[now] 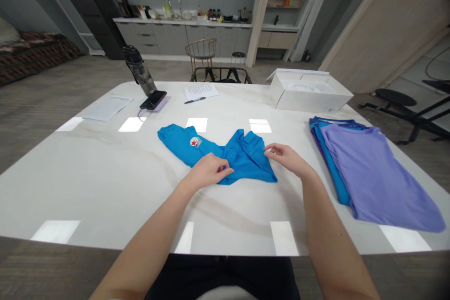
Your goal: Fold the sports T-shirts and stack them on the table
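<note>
A bright blue garment (246,157), with a round white and red printed badge, lies bunched and partly folded on the white table. Over its near edge rests my left hand (210,171), fingers loosely bent and the thumb held apart, with no cloth visibly gripped. At the garment's right edge is my right hand (284,156), its fingertips close to the fabric and a gap between thumb and fingers. Whether those fingertips touch the cloth I cannot tell. To the right lies a stack of clothes, with a lavender garment (379,173) over blue and purple ones.
A white open box (309,101) stands at the table's back right. Toward the back left are a dark bottle (142,72), a phone (153,100) and a sheet of paper (108,108). A pen (194,100) lies by printed paper (202,91). Chairs stand beyond the table.
</note>
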A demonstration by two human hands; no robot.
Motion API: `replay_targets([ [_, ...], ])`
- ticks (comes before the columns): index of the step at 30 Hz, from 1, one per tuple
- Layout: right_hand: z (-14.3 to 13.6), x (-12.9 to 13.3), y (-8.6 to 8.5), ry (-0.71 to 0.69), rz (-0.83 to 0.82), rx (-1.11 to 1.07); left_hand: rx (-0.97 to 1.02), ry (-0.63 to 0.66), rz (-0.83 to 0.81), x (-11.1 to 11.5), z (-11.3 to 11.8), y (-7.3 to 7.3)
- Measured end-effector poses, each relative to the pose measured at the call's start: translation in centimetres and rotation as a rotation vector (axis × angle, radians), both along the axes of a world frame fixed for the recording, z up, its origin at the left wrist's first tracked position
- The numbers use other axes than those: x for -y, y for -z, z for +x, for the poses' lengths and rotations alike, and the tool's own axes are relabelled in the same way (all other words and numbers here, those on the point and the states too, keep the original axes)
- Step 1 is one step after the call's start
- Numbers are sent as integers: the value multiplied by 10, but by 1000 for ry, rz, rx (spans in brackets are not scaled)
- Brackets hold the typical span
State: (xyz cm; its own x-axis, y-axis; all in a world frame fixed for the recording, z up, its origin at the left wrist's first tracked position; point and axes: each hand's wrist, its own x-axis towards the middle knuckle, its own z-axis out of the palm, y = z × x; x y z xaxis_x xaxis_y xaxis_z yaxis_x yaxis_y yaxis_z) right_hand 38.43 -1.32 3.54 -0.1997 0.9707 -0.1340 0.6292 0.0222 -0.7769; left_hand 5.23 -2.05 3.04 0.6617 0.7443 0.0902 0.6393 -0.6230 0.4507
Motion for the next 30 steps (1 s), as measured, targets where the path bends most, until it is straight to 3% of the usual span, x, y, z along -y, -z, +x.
replay_targets([
  [3, -26, -7, 20, 107, 232, 193, 22, -44, 136, 2, 10, 7],
  [7, -37, -13, 40, 43, 241, 335, -78, -60, 250, 1, 20, 21],
  [11, -18, -18, 43, 88, 222, 368, -143, -76, 234, -7, 14, 22],
  [15, 11, -21, 41, 374, 323, 299, -75, -208, 243, -15, -7, 5],
  [18, 27, -21, 38, 549, 379, 280, -41, -147, 109, -11, -21, -9],
  [21, 32, -19, 31, 602, 352, 173, -23, -41, -123, -2, -24, -18],
  [23, 28, -18, 24, 634, 265, -6, -18, -35, -222, 5, -21, -23],
  [27, 20, -10, 4, 490, 78, -399, 74, -43, -305, 9, -20, -33],
  [30, 28, 0, -7, 265, -17, -441, 103, -20, -448, 8, -29, -42],
])
